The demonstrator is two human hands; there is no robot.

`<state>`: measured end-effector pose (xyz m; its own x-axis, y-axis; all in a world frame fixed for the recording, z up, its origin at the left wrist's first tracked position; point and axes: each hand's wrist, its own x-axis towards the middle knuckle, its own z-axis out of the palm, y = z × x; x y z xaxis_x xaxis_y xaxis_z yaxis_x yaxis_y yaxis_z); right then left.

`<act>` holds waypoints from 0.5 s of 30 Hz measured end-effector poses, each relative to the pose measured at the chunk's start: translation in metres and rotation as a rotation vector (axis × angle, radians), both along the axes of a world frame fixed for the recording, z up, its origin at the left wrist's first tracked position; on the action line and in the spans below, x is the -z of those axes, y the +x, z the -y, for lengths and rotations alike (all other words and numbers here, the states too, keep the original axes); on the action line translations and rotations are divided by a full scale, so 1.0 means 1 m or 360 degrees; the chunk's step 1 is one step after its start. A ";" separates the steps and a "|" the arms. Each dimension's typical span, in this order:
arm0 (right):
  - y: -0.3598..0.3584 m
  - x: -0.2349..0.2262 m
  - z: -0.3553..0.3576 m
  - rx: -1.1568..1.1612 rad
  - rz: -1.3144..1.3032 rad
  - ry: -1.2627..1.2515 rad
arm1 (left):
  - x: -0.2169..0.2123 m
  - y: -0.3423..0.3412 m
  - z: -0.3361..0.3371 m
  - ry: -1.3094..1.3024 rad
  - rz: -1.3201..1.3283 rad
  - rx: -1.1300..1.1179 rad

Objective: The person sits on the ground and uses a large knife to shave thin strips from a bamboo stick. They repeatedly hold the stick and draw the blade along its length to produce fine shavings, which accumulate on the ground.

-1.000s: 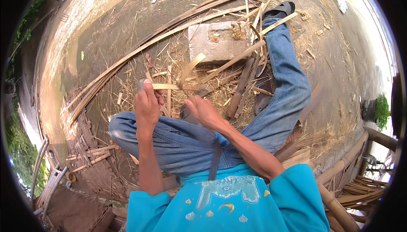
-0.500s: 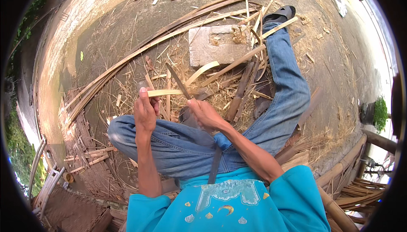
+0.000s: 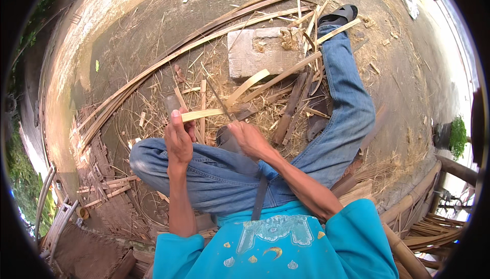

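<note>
My left hand [image 3: 178,138] is closed, thumb uppermost, around the near end of a flat pale bamboo strip [image 3: 203,114]. In my right hand [image 3: 250,141] is the handle of a knife [image 3: 215,94], its narrow blade pointing up and to the left. The blade crosses the strip at the end away from my left hand. Just past the blade, a curved pale length [image 3: 247,86] bends upward; whether it is part of the same strip I cannot tell.
A concrete block [image 3: 263,57] lies ahead, with shavings around it. Long bamboo strips [image 3: 178,53] sweep across the ground on the left. Split pieces [image 3: 291,108] lie by my outstretched right leg [image 3: 339,75]. Bamboo poles [image 3: 413,192] stand at the lower right.
My left hand and the strip have shifted slightly to the right. The knife has moved a little the same way, and its blade has turned more edge-on.
</note>
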<state>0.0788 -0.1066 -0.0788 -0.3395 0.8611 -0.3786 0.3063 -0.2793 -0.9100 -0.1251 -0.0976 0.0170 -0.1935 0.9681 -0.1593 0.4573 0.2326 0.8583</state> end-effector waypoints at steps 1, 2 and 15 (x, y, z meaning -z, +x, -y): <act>-0.003 -0.021 0.000 -0.0028 0.0036 0.0010 | 0.000 0.002 0.003 0.0021 -0.0029 -0.0035; -0.007 -0.041 0.001 -0.0084 0.0195 0.0060 | 0.001 0.006 0.003 0.0046 -0.0045 -0.0060; 0.015 0.018 0.004 -0.0078 0.0161 -0.0060 | 0.007 0.005 0.010 0.0116 0.0066 0.0034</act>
<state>0.0940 -0.1105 -0.0968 -0.3394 0.8287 -0.4450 0.4103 -0.2953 -0.8628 -0.1200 -0.1075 0.0103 -0.1675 0.9812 -0.0960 0.4250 0.1597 0.8910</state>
